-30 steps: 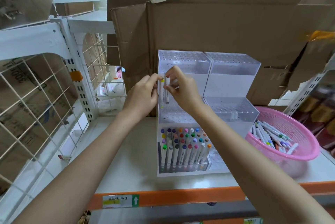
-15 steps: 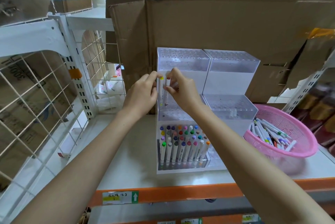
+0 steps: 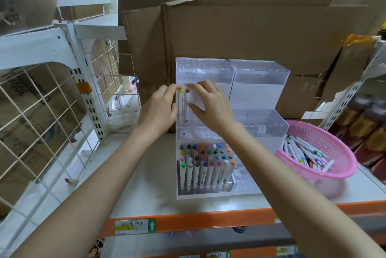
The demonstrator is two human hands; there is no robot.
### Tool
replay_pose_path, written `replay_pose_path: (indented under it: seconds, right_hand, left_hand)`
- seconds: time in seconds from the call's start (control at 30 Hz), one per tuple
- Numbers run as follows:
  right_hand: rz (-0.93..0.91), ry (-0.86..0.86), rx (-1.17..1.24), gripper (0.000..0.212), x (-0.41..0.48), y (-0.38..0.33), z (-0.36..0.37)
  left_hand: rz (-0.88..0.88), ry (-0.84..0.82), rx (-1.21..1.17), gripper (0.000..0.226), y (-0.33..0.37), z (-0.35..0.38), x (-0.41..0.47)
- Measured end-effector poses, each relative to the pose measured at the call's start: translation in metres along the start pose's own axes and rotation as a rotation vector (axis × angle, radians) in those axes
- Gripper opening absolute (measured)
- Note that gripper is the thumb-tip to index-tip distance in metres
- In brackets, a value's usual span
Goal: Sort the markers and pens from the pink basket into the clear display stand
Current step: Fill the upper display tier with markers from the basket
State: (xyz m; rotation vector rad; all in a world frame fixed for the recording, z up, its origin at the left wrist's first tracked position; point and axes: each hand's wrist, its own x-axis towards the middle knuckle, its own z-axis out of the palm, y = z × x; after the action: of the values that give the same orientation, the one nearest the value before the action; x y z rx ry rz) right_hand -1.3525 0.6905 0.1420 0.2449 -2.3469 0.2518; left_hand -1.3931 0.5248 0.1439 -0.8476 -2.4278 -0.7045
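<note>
Now that both markers (image 3: pixel 180 101) sit seated in the stand (image 3: pixel 261 73), right hand (image 3: pixel 211 107) has spread loose, can't tell if left hand (image 3: pixel 160 109) still grips. Basket (image 3: pixel 351 165) next, I guess.

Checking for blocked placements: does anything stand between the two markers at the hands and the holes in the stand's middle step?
Nothing visible. The yellow-capped marker and red-capped marker stand upright in holes at the back left of the stand, on its middle step, with the left hand and right hand at their caps.

Cardboard boxes (image 3: pixel 240 34), white wire rack (image 3: pixel 52 111)
</note>
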Motion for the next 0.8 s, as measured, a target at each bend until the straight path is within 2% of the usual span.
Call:
replay_pose_path:
  seconds: [0.23,0.4,0.6,0.8]
  right_hand:
    - [0.036,-0.075,-0.095,0.055,-0.019,0.017,-0.011]
    - [0.069,-0.133,-0.089,0.058,-0.040,0.037,-0.027]
    - [0.106,-0.179,-0.049,0.054,-0.068,0.078,-0.056]
    - [0.141,-0.136,-0.044,0.049,-0.111,0.137,-0.101]
  left_hand:
    - [0.049,0.053,0.187,0.048,0.018,0.001,-0.007]
    - [0.045,0.010,0.270,0.055,0.050,0.014,-0.017]
    - [0.060,-0.115,0.248,0.057,0.110,0.042,-0.021]
    - [0.132,-0.136,0.171,0.052,0.190,0.091,-0.016]
